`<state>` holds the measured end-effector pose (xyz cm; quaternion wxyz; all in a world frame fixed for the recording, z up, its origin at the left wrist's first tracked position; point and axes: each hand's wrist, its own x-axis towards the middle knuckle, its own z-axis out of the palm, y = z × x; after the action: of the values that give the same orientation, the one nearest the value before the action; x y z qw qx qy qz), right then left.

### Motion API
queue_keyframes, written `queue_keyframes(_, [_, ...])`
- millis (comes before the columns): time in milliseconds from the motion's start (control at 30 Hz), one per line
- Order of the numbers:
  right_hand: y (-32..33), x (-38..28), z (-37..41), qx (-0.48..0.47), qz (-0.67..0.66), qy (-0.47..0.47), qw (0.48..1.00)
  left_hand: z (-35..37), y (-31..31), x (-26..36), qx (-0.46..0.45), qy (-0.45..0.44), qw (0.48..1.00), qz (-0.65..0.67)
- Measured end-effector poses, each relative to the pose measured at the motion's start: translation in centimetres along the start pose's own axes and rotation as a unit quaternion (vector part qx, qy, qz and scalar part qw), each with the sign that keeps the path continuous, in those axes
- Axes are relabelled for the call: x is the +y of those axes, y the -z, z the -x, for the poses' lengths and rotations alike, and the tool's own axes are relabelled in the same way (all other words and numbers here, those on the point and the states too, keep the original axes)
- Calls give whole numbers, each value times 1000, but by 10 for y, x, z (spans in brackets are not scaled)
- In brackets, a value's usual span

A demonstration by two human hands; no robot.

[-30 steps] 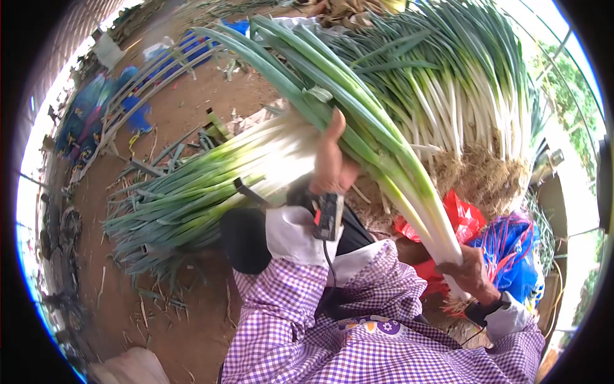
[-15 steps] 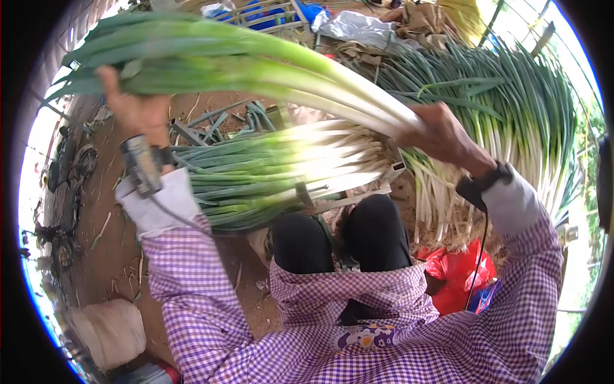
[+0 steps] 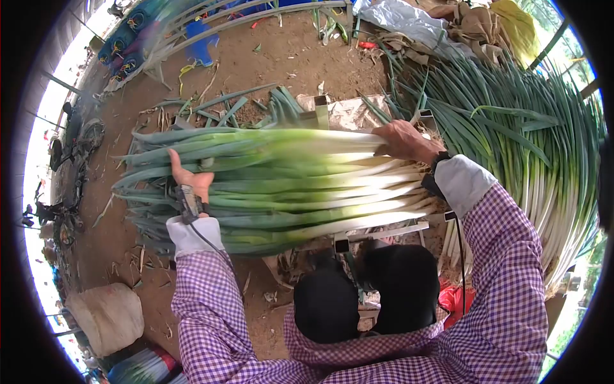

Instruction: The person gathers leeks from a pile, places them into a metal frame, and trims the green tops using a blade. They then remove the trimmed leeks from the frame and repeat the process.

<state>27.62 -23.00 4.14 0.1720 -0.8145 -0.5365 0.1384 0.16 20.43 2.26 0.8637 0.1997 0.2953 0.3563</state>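
My right hand (image 3: 409,142) is closed round the white root ends of a few large spring onions (image 3: 300,139). They lie along the far side of a thick layer of spring onions (image 3: 307,201), stretched across a low metal frame (image 3: 384,232) before my knees. White ends point right and green leaves left. My left hand (image 3: 193,182) rests among the green leaves, palm partly up, thumb stretched out and fingers apart from the thumb. No grip shows there, though leaves partly hide it.
A large heap of spring onions (image 3: 505,128) lies to the right. Cut green leaves (image 3: 236,109) litter the brown soil beyond the frame. Sacks and silver sheeting (image 3: 403,22) are at the back. At the lower left stands a pale, worn container (image 3: 109,317), with a red bag (image 3: 455,297) near my right knee.
The held spring onions have come down from the air onto the layer on the frame. My left hand has dropped from raised under the leaves to among them. My view has shifted.
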Motion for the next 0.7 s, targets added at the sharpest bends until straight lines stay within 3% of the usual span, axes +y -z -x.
queue_keyframes(67, [-7,20,-2,-11,25,-25,999,-18,11,-21,63,33,997,-8])
queue_keyframes(200, [-20,43,-7,-5,41,-47,998,-26,21,-28,27,38,999,-23])
queue_keyframes(400, [-26,54,-13,20,57,-68,996,-33,23,-22,28,-54,989,-137])
queue_keyframes(500, [-35,59,-15,33,73,-81,994,-33,14,-10,160,-52,963,-211])
queue_keyframes(700, [-42,65,-18,29,78,-93,992,17,-5,-6,180,-87,909,-365])
